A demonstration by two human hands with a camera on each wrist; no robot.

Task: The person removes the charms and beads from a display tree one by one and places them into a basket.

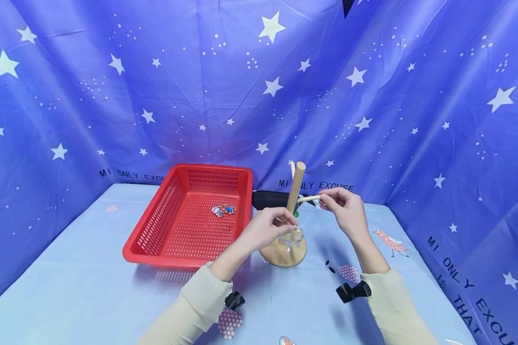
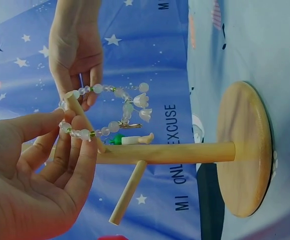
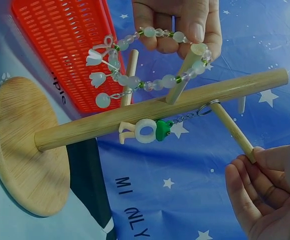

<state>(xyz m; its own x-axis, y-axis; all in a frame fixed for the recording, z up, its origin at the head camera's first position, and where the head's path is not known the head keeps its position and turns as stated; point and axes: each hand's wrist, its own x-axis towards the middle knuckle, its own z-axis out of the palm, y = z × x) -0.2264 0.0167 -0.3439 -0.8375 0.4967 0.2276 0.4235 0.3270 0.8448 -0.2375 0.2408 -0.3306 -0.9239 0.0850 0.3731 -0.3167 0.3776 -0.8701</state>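
- A red basket (image 1: 168, 261) with perforated walls and floor is set on the blue desk (image 1: 90, 273), left of the stand (image 1: 296, 184).
- A small cluster of trinkets (image 1: 223, 210) is held in the basket, toward its right side; white, blue and gold tones are seen, but the pieces cannot be told apart.
- The bracelet (image 3: 169, 81) is strung with round beads, clear and milky pale green, broken by small green-gold ones. White bell-shaped flowers and a short chain ending in a round bead are hung from it.
- The bracelet is held at the tip of the front peg (image 3: 177, 92); one strand is seen crossing before that peg. Whether the loop is passed fully round it cannot be told.
- The bracelet is pinched by the left hand (image 1: 272, 227), thumb and fingers brought together on its beads.
- The tip of the right peg (image 3: 233, 130) is pinched between thumb and fingers of the right hand (image 1: 345, 211).
- A keyring charm (image 3: 145, 131) is hung by its ring on the right peg, close to the post; it is shaped as a figure with a green head, a white ring for a body and pale legs.
- The stand is made of pale wood, its upright post fixed in a round base (image 3: 29, 150).
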